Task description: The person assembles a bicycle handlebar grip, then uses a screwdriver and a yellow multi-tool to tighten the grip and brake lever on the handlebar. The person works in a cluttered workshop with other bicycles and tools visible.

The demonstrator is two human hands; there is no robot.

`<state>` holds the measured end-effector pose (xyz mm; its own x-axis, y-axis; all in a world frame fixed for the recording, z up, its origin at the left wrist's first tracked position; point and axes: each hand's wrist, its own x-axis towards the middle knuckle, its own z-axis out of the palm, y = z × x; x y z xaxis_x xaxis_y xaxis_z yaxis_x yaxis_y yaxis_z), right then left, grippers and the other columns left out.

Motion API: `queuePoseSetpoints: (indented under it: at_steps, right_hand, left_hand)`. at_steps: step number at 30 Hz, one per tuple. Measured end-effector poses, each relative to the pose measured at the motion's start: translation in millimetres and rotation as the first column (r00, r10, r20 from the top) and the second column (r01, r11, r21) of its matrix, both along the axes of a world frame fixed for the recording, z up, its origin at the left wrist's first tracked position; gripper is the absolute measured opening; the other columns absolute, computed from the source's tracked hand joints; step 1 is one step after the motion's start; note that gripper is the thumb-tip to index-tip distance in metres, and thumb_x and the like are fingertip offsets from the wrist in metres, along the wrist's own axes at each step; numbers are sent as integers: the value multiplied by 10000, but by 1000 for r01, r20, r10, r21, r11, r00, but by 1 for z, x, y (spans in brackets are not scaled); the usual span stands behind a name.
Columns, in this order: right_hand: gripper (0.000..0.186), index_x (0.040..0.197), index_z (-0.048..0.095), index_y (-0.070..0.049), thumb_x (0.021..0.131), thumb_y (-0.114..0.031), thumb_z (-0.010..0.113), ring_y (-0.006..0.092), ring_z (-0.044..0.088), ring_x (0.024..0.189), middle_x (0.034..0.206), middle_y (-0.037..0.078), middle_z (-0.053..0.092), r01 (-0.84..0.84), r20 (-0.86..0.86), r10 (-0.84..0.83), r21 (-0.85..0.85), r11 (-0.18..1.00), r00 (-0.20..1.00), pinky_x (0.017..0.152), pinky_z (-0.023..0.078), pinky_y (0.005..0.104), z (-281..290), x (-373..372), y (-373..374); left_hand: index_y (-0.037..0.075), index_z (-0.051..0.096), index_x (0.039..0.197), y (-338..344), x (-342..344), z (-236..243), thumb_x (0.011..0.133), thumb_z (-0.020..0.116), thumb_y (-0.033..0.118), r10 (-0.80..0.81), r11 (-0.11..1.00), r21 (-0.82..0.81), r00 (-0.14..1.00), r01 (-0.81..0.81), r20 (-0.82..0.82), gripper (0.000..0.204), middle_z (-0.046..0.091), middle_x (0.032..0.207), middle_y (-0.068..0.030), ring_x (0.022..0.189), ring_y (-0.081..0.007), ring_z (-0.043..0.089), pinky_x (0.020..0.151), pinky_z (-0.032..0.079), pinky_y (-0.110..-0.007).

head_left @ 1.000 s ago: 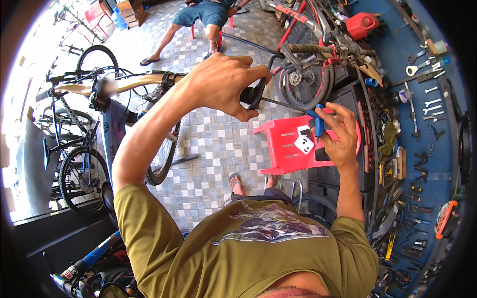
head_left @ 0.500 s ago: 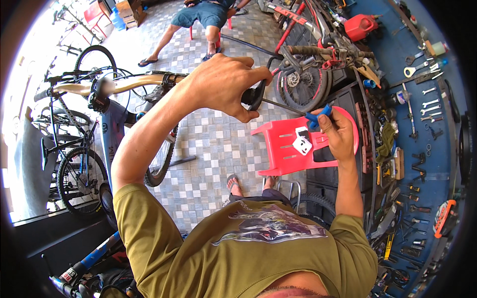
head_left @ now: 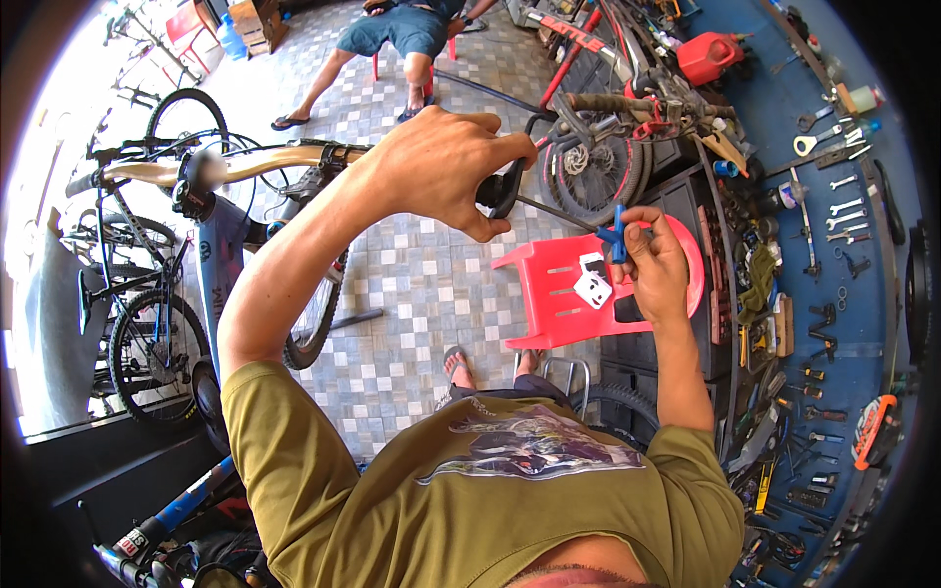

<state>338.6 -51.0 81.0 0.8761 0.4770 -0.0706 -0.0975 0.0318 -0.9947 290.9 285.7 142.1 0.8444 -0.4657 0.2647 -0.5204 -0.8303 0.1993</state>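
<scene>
My left hand (head_left: 441, 162) is closed around a black part (head_left: 507, 188) at the end of a gold bicycle handlebar (head_left: 260, 162), thumb and fingers curled about it. The hand hides most of what it holds, so I cannot make out the part exactly. A thin metal shaft (head_left: 557, 216) runs from that part to the blue handle of a T-handle wrench (head_left: 616, 235). My right hand (head_left: 655, 265) pinches this handle between thumb and fingers. Whether the shaft's tip is seated in a bolt is hidden.
Below my right hand stands a red plastic chair (head_left: 559, 294) with a small white-and-black item (head_left: 593, 284) on it. A blue tool board (head_left: 843, 323) lines the right. More bicycles (head_left: 162, 353) stand at left. A seated person (head_left: 412, 39) is ahead.
The blue wrench handle has turned, and one arm now points upward. My right hand has shifted its fingers on it and moved slightly left. My left hand stays in place.
</scene>
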Motion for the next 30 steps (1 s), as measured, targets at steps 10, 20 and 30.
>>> queuePoseSetpoints:
  at_steps: [10, 20, 30]
  right_hand:
    - [440, 1338, 612, -48, 916, -8, 732, 103, 641, 845, 1107, 80, 713, 22, 502, 116, -261, 965, 857, 734, 520, 248, -2, -6, -7]
    - [459, 1214, 753, -122, 768, -146, 859, 244, 622, 1045, 1162, 50, 709, 407, 921, 302, -382, 830, 249, 912, 493, 393, 15, 0, 0]
    - [304, 1118, 743, -76, 860, -221, 816, 220, 649, 937, 1035, 55, 732, 257, 810, 308, -478, 840, 500, 764, 504, 338, 19, 4, 0]
  left_hand:
    - [134, 645, 1209, 0, -1, -1, 636, 828, 437, -4, 1000, -15, 1000, 4, 6, 674, 626, 781, -52, 711, -258, 672, 622, 514, -417]
    - [108, 657, 1157, 1, -1, -1, 658, 818, 450, -23, 999, -48, 999, 25, 24, 626, 621, 759, -83, 713, -311, 679, 603, 509, -450]
    - [96, 649, 1162, 3, 1, -1, 657, 819, 450, -24, 999, -44, 999, 25, 28, 640, 620, 764, -88, 722, -314, 675, 611, 511, -443]
